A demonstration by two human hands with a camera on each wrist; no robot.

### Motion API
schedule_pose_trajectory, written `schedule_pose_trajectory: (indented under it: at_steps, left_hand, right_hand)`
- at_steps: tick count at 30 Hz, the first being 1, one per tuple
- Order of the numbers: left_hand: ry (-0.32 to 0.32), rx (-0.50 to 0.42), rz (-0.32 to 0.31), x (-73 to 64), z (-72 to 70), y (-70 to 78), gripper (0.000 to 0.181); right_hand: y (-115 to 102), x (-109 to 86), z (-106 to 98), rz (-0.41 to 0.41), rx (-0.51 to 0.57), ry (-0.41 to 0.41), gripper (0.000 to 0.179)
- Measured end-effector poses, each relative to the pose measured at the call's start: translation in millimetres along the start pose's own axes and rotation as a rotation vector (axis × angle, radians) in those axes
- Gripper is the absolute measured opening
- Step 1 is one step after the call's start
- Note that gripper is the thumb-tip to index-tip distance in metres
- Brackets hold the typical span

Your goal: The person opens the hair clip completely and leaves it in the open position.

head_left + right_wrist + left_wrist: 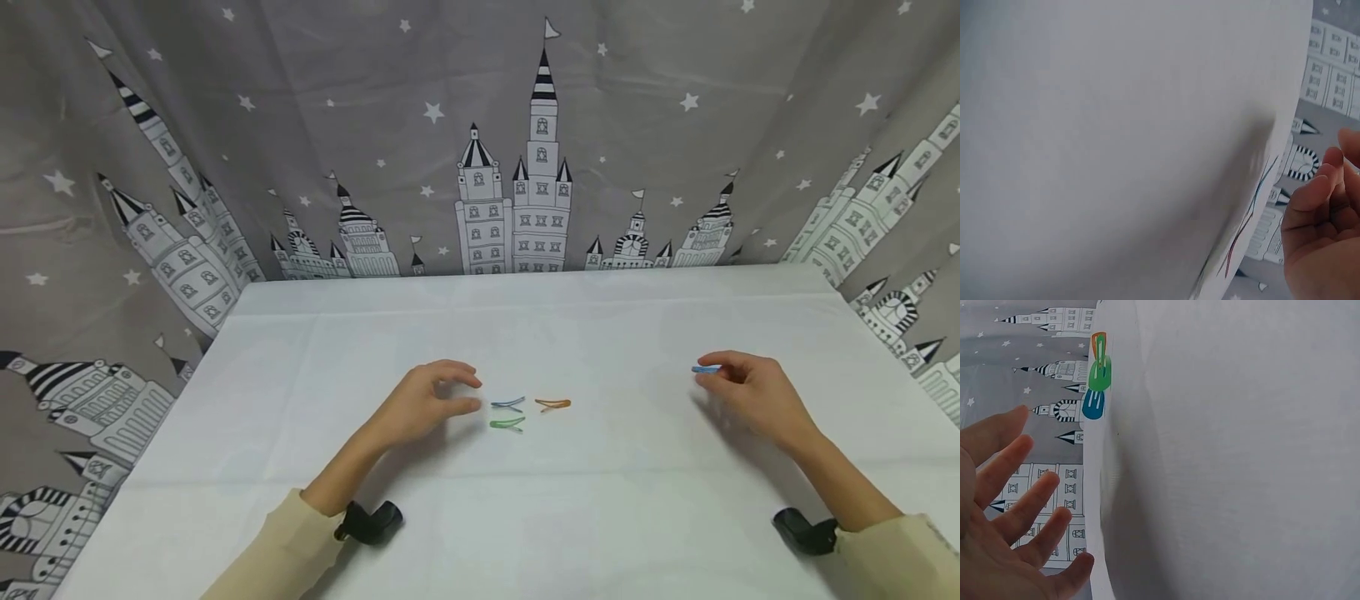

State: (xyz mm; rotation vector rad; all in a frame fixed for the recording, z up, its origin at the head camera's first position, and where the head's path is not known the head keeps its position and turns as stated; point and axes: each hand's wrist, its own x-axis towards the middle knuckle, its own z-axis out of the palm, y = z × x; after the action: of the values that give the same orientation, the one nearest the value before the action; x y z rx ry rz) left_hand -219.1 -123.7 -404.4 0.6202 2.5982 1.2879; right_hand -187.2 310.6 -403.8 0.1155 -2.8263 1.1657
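Three snap hair clips lie close together near the middle of the white table: a blue clip [507,405], a green clip [507,424] just in front of it, and an orange clip [553,404] to their right. Each shows its two prongs spread apart. Just left of the blue and green clips, my left hand [422,403] is held with fingers spread and nothing in them. Well to the right, my right hand [757,398] pinches another blue hair clip [703,368] between thumb and fingertips, its end poking out leftward. In the right wrist view the fingers hide that clip.
A white cloth [600,517] covers the table. Behind it and at both sides hangs a grey curtain [300,100] printed with castles and stars. Each wrist wears a black camera mount, the left mount [369,523] and the right mount [806,532].
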Motion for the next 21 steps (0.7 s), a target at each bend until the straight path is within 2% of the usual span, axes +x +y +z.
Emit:
schedule_pose_trajectory:
  at_steps: [9, 16, 21]
  left_hand:
    - [0.004, -0.017, -0.017, -3.1, -2.2, -1.6, 0.024]
    - [-0.007, -0.038, -0.005, -3.6, -1.7, -3.4, 0.025]
    - [-0.001, -0.036, -0.021, -4.0, -1.8, -3.7, 0.024]
  right_hand:
    - [9.6, 21.8, -12.5, -0.008, -0.170, 0.007, 0.030]
    - [16.1, 29.8, -9.8, 0.032, -0.156, -0.045, 0.036]
    - [21.6, 32.6, -5.4, 0.037, -0.148, -0.111, 0.040]
